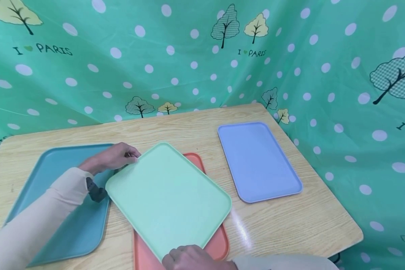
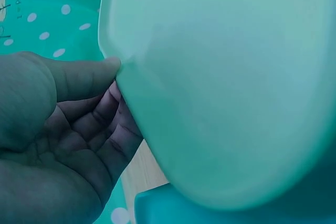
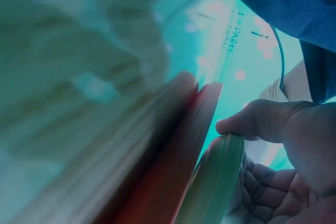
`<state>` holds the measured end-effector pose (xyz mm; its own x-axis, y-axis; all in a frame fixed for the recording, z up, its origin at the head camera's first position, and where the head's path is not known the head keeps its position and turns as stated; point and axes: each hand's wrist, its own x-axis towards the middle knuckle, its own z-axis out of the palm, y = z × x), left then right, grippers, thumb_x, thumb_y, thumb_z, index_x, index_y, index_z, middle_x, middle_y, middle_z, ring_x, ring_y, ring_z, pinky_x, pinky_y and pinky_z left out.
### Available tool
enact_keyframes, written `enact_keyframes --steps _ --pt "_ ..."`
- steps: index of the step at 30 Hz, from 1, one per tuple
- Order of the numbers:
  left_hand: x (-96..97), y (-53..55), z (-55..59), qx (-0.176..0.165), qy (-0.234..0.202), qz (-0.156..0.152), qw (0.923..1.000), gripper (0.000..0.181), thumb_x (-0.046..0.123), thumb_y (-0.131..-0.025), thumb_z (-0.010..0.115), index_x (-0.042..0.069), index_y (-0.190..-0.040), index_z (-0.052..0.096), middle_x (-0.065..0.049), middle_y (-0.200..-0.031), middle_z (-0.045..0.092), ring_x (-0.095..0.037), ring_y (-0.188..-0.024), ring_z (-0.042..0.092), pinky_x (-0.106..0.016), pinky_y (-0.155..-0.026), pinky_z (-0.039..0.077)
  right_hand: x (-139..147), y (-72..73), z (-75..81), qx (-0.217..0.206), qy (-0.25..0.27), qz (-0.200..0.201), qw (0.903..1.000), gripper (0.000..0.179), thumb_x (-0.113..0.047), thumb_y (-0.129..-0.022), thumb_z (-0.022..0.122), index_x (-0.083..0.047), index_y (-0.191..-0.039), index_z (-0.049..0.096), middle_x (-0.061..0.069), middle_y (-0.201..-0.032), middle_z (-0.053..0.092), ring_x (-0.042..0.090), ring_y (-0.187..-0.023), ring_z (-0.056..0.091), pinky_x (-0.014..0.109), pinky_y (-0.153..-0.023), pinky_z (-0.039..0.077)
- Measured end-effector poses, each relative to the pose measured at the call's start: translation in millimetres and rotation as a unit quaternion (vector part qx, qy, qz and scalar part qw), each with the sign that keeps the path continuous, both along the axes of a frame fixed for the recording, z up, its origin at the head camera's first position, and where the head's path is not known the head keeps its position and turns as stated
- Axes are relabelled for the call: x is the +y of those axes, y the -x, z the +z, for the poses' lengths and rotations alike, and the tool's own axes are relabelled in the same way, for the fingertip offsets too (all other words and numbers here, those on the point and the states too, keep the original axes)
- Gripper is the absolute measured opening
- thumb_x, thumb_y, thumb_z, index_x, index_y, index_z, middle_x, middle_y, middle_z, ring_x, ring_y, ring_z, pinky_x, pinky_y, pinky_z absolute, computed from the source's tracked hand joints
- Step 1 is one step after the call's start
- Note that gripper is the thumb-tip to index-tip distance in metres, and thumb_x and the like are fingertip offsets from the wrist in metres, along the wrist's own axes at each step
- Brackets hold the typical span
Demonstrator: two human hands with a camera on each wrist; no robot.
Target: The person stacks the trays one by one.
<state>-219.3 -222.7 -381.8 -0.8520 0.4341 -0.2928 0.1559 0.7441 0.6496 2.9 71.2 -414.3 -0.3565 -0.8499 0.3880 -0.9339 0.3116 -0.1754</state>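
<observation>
A light green tray (image 1: 168, 198) is held at an angle over a red tray (image 1: 216, 243), whose ends show from beneath it. My left hand (image 1: 116, 156) pinches the green tray's far left edge; the left wrist view shows the thumb on top and the fingers of the left hand (image 2: 68, 114) curled under the rim. At the near edge my right hand (image 1: 189, 258) grips the same tray. In the right wrist view the thumb of the right hand (image 3: 283, 145) lies on the green rim (image 3: 218, 177), with its fingers below.
A teal tray (image 1: 77, 225) lies on the left under my left forearm. On the right lies a periwinkle blue tray (image 1: 260, 161). All are on a wooden table (image 1: 290, 221), backed by a green dotted curtain (image 1: 175, 48).
</observation>
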Motion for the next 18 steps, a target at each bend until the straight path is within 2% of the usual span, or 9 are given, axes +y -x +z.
enact_keyframes --steps 6,9,12,16,18 --pt "2.1 0.0 -0.5 0.007 -0.001 0.001 1.0 0.023 0.006 -0.098 0.056 -0.003 -0.116 0.067 -0.016 -0.105 0.069 -0.019 -0.073 0.053 -0.03 -0.06 0.045 -3.1 -1.9 -0.6 -0.015 0.0 -0.003 0.9999 0.053 -0.033 -0.093 0.065 -0.016 -0.055 0.034 -0.012 -0.055 0.02 -0.005 -0.056 0.007 0.004 -0.05 0.004" --pt "2.9 0.9 -1.2 0.006 0.0 0.007 1.0 0.022 0.008 -0.098 0.056 -0.002 -0.115 0.067 -0.015 -0.103 0.069 -0.019 -0.075 0.054 -0.03 -0.062 0.045 -4.3 -1.8 -0.9 -0.05 0.004 -0.004 0.9988 0.053 -0.032 -0.092 0.066 -0.015 -0.055 0.033 -0.012 -0.057 0.017 -0.005 -0.055 0.007 0.003 -0.048 0.004" --pt "3.2 1.6 -1.9 0.003 0.001 0.011 0.9999 0.023 0.01 -0.099 0.056 -0.001 -0.116 0.067 -0.013 -0.103 0.069 -0.018 -0.076 0.053 -0.03 -0.063 0.045 -5.3 -0.7 -1.3 -0.054 -0.001 -0.003 0.9985 0.054 -0.033 -0.093 0.065 -0.015 -0.055 0.032 -0.012 -0.057 0.017 -0.005 -0.054 0.007 0.004 -0.047 0.004" --pt "2.9 0.3 -1.9 -0.005 -0.003 0.015 0.9999 0.025 0.014 -0.1 0.057 -0.001 -0.117 0.066 -0.013 -0.103 0.069 -0.018 -0.077 0.053 -0.03 -0.063 0.044 -5.0 0.4 0.0 -0.06 -0.007 0.001 0.9982 0.053 -0.033 -0.094 0.063 -0.016 -0.054 0.033 -0.012 -0.054 0.019 -0.005 -0.053 0.008 0.004 -0.046 0.005" --pt "2.2 -1.9 -1.4 -0.001 -0.006 0.015 0.9999 0.026 0.016 -0.099 0.057 -0.001 -0.118 0.066 -0.013 -0.104 0.068 -0.018 -0.079 0.054 -0.029 -0.065 0.046 -3.3 1.5 2.2 -0.062 -0.011 0.003 0.998 0.05 -0.034 -0.095 0.062 -0.016 -0.055 0.039 -0.013 -0.053 0.024 -0.006 -0.053 0.01 0.003 -0.046 0.008"
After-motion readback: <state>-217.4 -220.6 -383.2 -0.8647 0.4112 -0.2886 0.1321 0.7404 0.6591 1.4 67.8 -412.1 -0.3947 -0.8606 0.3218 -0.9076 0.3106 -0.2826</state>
